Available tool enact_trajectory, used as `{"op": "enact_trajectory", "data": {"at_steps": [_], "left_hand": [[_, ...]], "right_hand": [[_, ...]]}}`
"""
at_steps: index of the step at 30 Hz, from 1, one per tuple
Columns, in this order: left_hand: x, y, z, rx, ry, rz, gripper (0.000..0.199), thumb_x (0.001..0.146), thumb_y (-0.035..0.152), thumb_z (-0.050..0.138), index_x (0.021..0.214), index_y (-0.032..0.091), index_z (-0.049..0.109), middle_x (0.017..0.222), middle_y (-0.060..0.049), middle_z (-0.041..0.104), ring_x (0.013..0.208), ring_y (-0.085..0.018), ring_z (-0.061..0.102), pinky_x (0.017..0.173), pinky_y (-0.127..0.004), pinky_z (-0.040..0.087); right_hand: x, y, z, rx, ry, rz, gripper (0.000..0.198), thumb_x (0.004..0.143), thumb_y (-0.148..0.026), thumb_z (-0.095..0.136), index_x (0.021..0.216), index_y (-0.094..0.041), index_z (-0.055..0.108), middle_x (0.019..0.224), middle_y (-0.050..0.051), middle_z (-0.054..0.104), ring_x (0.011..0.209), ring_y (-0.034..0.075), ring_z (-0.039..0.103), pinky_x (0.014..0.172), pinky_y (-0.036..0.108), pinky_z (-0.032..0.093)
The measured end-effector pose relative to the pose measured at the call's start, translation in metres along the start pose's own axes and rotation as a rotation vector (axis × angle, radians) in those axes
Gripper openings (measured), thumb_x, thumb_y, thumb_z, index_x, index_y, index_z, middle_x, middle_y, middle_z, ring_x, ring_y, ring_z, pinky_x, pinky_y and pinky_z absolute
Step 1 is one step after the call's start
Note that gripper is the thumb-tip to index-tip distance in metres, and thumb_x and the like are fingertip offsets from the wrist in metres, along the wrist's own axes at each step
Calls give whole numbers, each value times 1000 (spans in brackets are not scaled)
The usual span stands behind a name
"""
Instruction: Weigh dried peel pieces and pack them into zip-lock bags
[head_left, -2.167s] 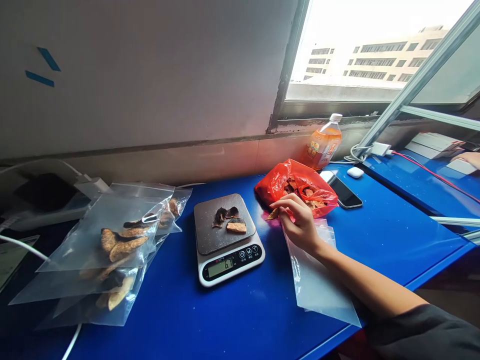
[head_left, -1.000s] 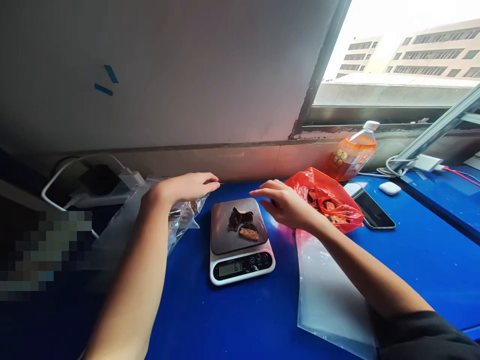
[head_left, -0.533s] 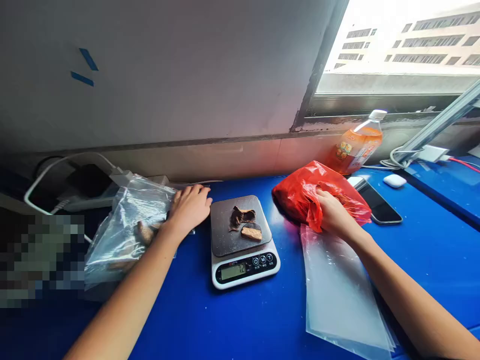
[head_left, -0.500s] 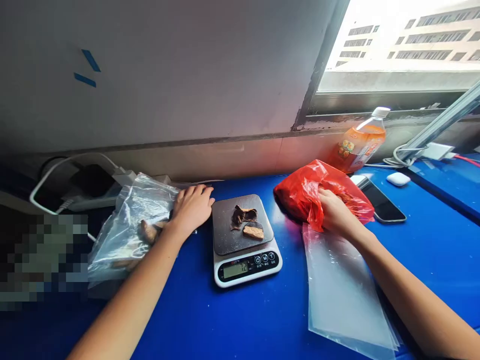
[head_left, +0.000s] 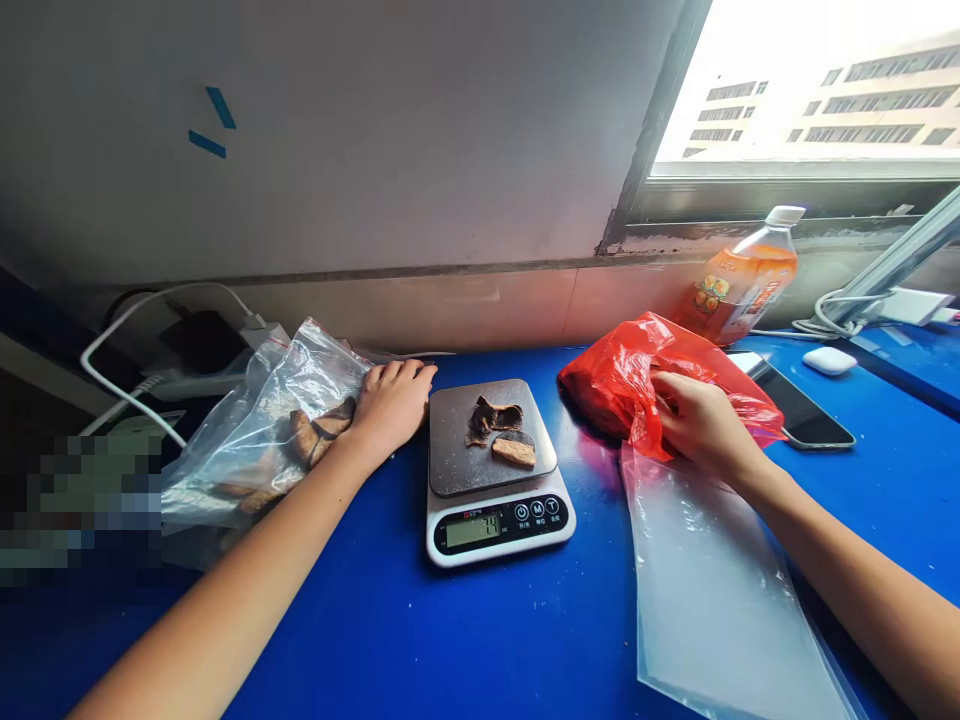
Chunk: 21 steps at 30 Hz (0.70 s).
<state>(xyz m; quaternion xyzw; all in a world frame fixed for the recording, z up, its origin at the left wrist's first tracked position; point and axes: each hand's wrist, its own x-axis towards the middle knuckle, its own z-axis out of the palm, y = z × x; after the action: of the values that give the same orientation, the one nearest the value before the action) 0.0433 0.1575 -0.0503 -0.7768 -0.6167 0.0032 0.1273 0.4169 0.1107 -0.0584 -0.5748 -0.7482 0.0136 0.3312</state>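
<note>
My left hand (head_left: 396, 405) lies palm down on the blue tabletop, fingers slightly curled and holding nothing I can see. It touches the edge of a clear zip bag (head_left: 259, 430) with brown dried pieces (head_left: 315, 432) in it. To its right stands a white kitchen scale (head_left: 499, 475) with a steel plate. On the plate sit a dark curled dried piece (head_left: 491, 418) and a thicker, pale-cut piece (head_left: 514, 452); the display seems to read 7.4. My right hand (head_left: 701, 420) reaches into the mouth of a red plastic bag (head_left: 622, 370), which hides its fingertips.
Flat clear plastic bags (head_left: 720, 590) lie below the red bag. Behind it leans a bottle of orange drink (head_left: 742, 280). A phone (head_left: 806, 405) and a white earbud case (head_left: 829, 361) are at the right. White cable (head_left: 101, 330) and a power strip run along the left back.
The view has shifted a little. The scale's display went from about 7.2 to 7.4. Both hands keep nearly the same places, the right one still in the red bag.
</note>
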Motion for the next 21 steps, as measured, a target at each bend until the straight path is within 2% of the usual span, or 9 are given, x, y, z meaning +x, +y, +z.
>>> {"op": "enact_trajectory", "data": {"at_steps": [3, 6, 8, 10, 12, 16, 18, 21], "left_hand": [[0, 0, 1, 16, 19, -1, 38, 99, 16, 44, 134, 18, 58, 135, -12, 62, 123, -31, 55, 101, -45, 42], [0, 0, 2, 28, 26, 1, 36, 99, 16, 47, 133, 17, 58, 133, -12, 62, 123, -30, 55, 102, -45, 43], [0, 0, 2, 33, 29, 4, 34, 99, 17, 50, 132, 17, 58, 131, -11, 63, 123, -28, 55, 102, -47, 43], [-1, 1, 2, 35, 35, 7, 32, 99, 18, 52, 130, 17, 58, 129, -10, 63, 122, -27, 56, 103, -48, 44], [-1, 1, 2, 33, 43, 10, 30, 98, 19, 55, 128, 17, 59, 128, -10, 62, 121, -26, 57, 103, -50, 45], [-1, 1, 2, 25, 57, 13, 28, 97, 24, 58, 124, 16, 61, 127, -10, 62, 119, -26, 58, 102, -51, 47], [-1, 1, 4, 22, 61, 15, 28, 97, 25, 58, 123, 16, 61, 127, -10, 62, 118, -26, 59, 102, -51, 48], [0, 0, 5, 18, 65, 13, 28, 97, 27, 59, 123, 16, 61, 127, -10, 62, 118, -26, 59, 102, -51, 48]], "right_hand": [[1, 3, -4, 19, 179, 74, 16, 86, -25, 54, 92, -18, 68, 84, 8, 75, 70, 20, 69, 65, 30, 52], [1, 2, -13, 57, 431, 129, 18, 86, -28, 58, 93, -17, 70, 82, 9, 75, 70, 20, 70, 66, 32, 53], [-1, -8, -17, 141, 584, 122, 17, 86, -30, 62, 95, -17, 70, 82, 8, 74, 69, 19, 70, 63, 31, 53], [-5, -26, -18, 207, 648, 46, 16, 85, -30, 67, 96, -18, 69, 82, 6, 73, 69, 18, 70, 62, 30, 54], [-11, -49, -15, 226, 622, -81, 13, 85, -25, 69, 96, -19, 67, 85, 5, 73, 73, 17, 70, 66, 30, 55], [-22, -87, -7, 288, 368, -307, 12, 89, -12, 61, 95, -22, 65, 86, 2, 72, 79, 15, 69, 73, 30, 56], [-25, -96, -3, 271, 300, -363, 17, 89, -8, 60, 95, -22, 66, 86, 2, 72, 78, 14, 68, 72, 28, 55], [-27, -96, 0, 217, 284, -373, 20, 89, -6, 61, 99, -22, 67, 88, 2, 72, 75, 13, 68, 68, 25, 54]]}}
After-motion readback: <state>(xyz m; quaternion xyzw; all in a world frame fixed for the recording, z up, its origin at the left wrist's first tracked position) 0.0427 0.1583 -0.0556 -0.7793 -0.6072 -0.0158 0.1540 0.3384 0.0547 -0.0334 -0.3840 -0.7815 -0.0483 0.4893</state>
